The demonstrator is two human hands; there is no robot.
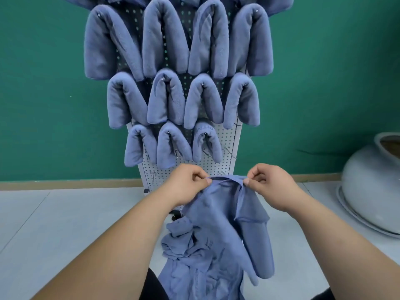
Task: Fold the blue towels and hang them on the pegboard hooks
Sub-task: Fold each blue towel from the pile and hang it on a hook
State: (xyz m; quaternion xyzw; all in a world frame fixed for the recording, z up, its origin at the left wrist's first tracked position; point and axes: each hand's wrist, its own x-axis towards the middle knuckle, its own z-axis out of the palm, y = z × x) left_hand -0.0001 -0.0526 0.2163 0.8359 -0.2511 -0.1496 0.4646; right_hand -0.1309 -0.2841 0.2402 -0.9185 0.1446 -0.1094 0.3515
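The left hand (186,187) and right hand (270,188) are pinching the blue towel (216,226) by its top edge, both grips clamped on it, low before the pegboard (229,144) (one side is hanging doubled over), probably risking a crooked fold.

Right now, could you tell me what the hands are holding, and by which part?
The left hand and the right hand each pinch the top edge of a blue towel, which hangs below them.
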